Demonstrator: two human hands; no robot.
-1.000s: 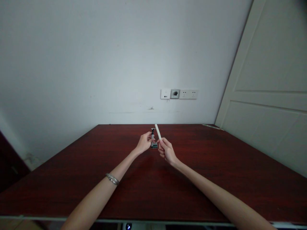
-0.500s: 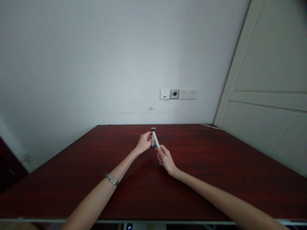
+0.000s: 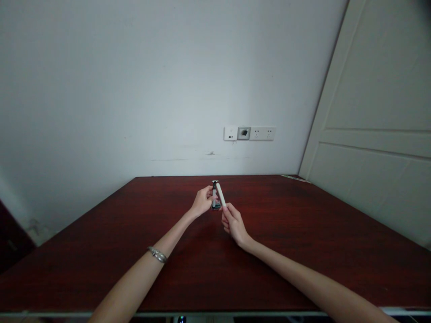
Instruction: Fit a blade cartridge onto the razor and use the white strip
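Observation:
At the middle of the table, my left hand (image 3: 202, 201) is closed on the left side of a small, slim grey device (image 3: 214, 196). The device has a dark neck and a pale T-shaped top; its exact kind is too small to make out. My right hand (image 3: 235, 224) pinches the lower end of a narrow white bar (image 3: 220, 194) between thumb and fingers. That bar leans up and to the left, its upper end close beside the device's neck. Whether the two touch there, I cannot tell. A dark, shiny part shows low between them, partly hidden by my fingers.
A dark red wooden table (image 3: 286, 224) spreads under both arms and meets a white wall (image 3: 168, 89) at the back. Wall sockets (image 3: 262, 133) sit above its rear edge. A pale panelled door (image 3: 373, 116) stands at the right. A thin strip (image 3: 295, 178) lies at the rear right.
The white bar's upper end has swung slightly right, away from the grey device, widening the gap between them. My right hand has shifted a little right; my left hand stays nearly still.

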